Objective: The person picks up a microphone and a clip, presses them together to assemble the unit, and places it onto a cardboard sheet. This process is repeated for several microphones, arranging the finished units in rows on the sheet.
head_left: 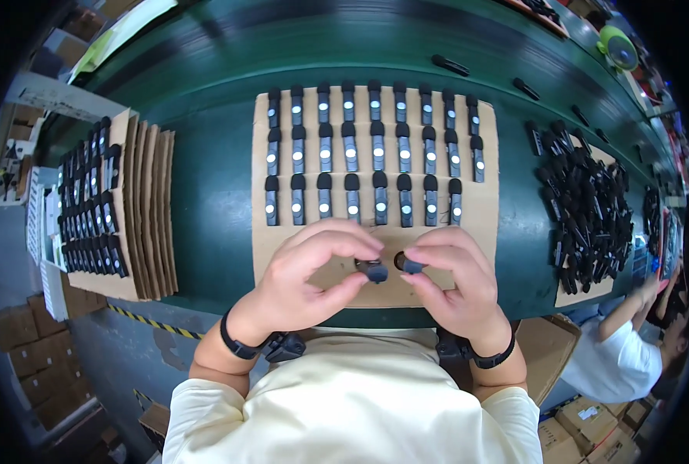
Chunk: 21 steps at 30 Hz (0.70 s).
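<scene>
Over the near edge of a cardboard sheet (336, 298), my left hand (313, 267) pinches a small black piece (374, 271) between thumb and fingers. Close beside it, my right hand (460, 274) pinches another short black piece (411, 266) whose rounded end faces my left hand. The two pieces are apart; their exact kind is too small to make out. Beyond my hands, small black microphones (377, 147) with foam tops and pale round dots lie in three rows on the sheet.
At the left stands a stack of cardboard sheets (155, 216), with more microphones (93, 201) in rows on it. A heap of black microphones (588, 209) lies at the right. Several loose ones (450, 65) lie along the green table (213, 185). A co-worker (615, 352) is at the right.
</scene>
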{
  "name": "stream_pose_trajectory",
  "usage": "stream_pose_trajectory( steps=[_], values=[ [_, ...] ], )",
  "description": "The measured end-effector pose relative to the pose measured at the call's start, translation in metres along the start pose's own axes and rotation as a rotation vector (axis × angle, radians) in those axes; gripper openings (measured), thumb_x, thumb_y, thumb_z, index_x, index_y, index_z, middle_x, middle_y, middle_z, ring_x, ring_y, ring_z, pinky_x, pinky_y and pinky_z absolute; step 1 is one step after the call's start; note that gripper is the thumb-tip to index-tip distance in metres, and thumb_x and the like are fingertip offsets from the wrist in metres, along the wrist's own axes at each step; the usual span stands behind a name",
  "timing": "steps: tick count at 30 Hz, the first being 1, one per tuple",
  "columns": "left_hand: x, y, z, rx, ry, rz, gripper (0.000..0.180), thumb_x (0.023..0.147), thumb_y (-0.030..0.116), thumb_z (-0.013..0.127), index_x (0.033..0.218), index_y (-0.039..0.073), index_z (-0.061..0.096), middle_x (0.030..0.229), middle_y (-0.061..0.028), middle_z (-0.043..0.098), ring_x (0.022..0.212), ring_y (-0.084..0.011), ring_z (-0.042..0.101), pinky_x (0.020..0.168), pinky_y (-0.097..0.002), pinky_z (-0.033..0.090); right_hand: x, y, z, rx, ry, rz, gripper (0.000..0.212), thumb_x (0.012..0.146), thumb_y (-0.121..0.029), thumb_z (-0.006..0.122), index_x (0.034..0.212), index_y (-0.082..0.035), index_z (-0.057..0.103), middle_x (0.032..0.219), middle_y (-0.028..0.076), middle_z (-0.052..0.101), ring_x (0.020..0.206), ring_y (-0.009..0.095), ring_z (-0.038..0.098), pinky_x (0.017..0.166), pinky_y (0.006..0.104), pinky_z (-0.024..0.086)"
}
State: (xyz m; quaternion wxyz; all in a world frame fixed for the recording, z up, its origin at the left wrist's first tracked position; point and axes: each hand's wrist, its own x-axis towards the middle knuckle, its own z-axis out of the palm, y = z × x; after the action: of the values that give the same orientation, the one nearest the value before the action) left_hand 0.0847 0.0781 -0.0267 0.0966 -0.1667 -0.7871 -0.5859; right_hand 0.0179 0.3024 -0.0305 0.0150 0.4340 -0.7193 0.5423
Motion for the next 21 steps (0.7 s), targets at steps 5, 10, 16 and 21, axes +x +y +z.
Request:
stream_pose_trajectory(
  steps=[5, 10, 16, 21],
  values=[
    [-0.008, 0.007, -0.011, 0.12, -0.018, 0.024, 0.034, 0.074, -0.006, 0.072, 0.106, 0.002, 0.066, 0.103, -0.0114, 0.069, 0.095, -0.0284, 0.067, 0.088, -0.0396, 0.053, -0.015, 0.014, -0.039, -0.269, 0.031, 0.061, 0.034, 0.074, 0.009, 0.072, 0.106, 0.002, 0.063, 0.101, 0.017, 0.066, 0.087, 0.028, 0.065, 0.074, 0.0333, 0.053],
    [-0.016, -0.001, -0.017, 0.224, -0.036, 0.082, 0.034, 0.073, -0.004, 0.074, 0.105, 0.003, 0.065, 0.1, -0.012, 0.069, 0.092, -0.0281, 0.068, 0.086, -0.0412, 0.054, -0.029, 0.032, -0.071, -0.559, 0.065, 0.086, 0.029, 0.074, 0.009, 0.071, 0.1, 0.0, 0.061, 0.104, 0.017, 0.066, 0.09, 0.032, 0.065, 0.076, 0.036, 0.054],
    [-0.021, -0.001, -0.02, 0.325, 0.019, 0.128, 0.031, 0.072, 0.0, 0.077, 0.1, 0.004, 0.063, 0.096, -0.012, 0.07, 0.087, -0.0294, 0.068, 0.085, -0.0443, 0.054, -0.044, 0.042, -0.075, -0.656, -0.121, 0.047, 0.026, 0.074, 0.007, 0.072, 0.095, -0.002, 0.059, 0.106, 0.016, 0.065, 0.092, 0.035, 0.064, 0.077, 0.0392, 0.053],
    [-0.029, 0.002, -0.022, 0.379, 0.04, 0.128, 0.03, 0.072, 0.0, 0.076, 0.097, 0.005, 0.062, 0.096, -0.0119, 0.07, 0.085, -0.0304, 0.068, 0.085, -0.0454, 0.055, -0.045, 0.046, -0.075, -0.685, -0.18, 0.067, 0.024, 0.075, 0.003, 0.072, 0.094, -0.003, 0.059, 0.109, 0.013, 0.063, 0.093, 0.034, 0.063, 0.079, 0.0404, 0.053]
  ],
)
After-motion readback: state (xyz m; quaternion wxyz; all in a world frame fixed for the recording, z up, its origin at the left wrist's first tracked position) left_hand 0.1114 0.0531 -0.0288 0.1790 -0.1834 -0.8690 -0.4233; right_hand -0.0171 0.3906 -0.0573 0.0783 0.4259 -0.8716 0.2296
